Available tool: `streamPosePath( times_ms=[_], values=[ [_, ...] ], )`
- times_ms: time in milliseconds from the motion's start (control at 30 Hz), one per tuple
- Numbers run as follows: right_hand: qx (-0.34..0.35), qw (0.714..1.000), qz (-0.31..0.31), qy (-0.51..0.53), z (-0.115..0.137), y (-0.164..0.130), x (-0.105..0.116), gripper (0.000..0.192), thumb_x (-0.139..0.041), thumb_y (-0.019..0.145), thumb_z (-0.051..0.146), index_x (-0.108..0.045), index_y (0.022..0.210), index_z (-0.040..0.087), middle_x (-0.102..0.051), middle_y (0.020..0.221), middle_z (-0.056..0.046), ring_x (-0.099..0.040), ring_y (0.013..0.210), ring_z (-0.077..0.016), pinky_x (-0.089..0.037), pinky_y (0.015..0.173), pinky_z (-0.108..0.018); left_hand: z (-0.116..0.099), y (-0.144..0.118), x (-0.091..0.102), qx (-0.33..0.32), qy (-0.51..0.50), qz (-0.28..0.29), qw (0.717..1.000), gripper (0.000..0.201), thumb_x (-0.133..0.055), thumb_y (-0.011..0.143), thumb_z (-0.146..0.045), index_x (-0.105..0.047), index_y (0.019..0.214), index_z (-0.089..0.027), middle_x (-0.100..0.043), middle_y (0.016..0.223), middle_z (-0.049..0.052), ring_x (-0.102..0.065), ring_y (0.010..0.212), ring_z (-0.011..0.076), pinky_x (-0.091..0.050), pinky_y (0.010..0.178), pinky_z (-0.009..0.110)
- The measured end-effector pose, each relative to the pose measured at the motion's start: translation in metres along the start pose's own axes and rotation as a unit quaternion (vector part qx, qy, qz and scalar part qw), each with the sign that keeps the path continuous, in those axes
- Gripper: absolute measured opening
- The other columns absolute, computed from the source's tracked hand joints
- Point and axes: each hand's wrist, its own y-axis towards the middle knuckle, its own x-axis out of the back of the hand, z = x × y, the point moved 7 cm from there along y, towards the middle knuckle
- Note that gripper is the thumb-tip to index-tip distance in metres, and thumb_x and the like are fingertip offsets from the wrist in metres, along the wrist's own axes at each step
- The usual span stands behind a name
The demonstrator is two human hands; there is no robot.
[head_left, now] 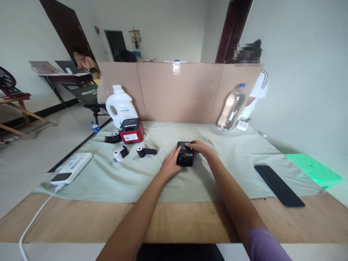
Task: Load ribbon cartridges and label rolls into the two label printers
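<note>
A small black receipt printer (185, 158), boxy and glossy at its near face, stands on the cloth in front of me. My left hand (171, 162) grips its left side, fingers along the edge. From the right, my right hand (200, 148) holds it at the upper right, with fingertips on its top. Further left lie a paper roll with a black tail (140, 152), a white paper roll (117, 156) and another roll (116, 137) with dark paper. Behind them sits a red and black printer (131, 131).
A white jug (121, 108) and a clear bottle (232, 108) stand before the cardboard screen (179, 94). At left lies a power strip (73, 167) with its cable; at right, a phone (278, 185) and a green basket (312, 168). People are beyond the screen.
</note>
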Motion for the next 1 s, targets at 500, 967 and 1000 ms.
streamPosePath(
  times_ms=[500, 967, 1000],
  values=[
    [0.233, 0.962, -0.142, 0.031, 0.009, -0.002, 0.066, 0.056, -0.038, 0.098, 0.057, -0.074, 0.113, 0.016, -0.075, 0.114, -0.008, -0.065, 0.110, -0.0262, -0.050, 0.096, -0.036, -0.037, 0.080, 0.011, -0.048, -0.099, -0.068, 0.992, 0.072, -0.076, 0.066, -0.021, -0.056, 0.135, -0.027, -0.068, 0.131, 0.002, -0.067, 0.117, 0.0251, -0.051, 0.101, 0.034],
    [0.086, 0.945, -0.310, 0.054, -0.130, 0.040, 0.186, 0.063, -0.030, 0.102, 0.055, -0.044, 0.152, 0.020, -0.048, 0.155, -0.006, -0.041, 0.145, -0.0211, -0.025, 0.122, -0.039, -0.107, 0.227, -0.132, -0.108, -0.059, 0.039, 0.992, 0.074, -0.078, 0.067, -0.031, -0.056, 0.137, -0.026, -0.074, 0.117, 0.005, -0.070, 0.105, 0.0277, -0.054, 0.095, 0.036],
    [0.075, 0.947, -0.308, 0.044, -0.133, 0.040, 0.187, 0.061, -0.031, 0.102, 0.053, -0.043, 0.153, 0.021, -0.049, 0.155, -0.006, -0.041, 0.146, -0.0215, -0.022, 0.123, -0.040, -0.107, 0.227, -0.136, -0.108, -0.047, 0.039, 0.992, 0.074, -0.078, 0.068, -0.033, -0.055, 0.138, -0.027, -0.073, 0.120, 0.005, -0.070, 0.107, 0.0281, -0.053, 0.097, 0.037]
  ],
)
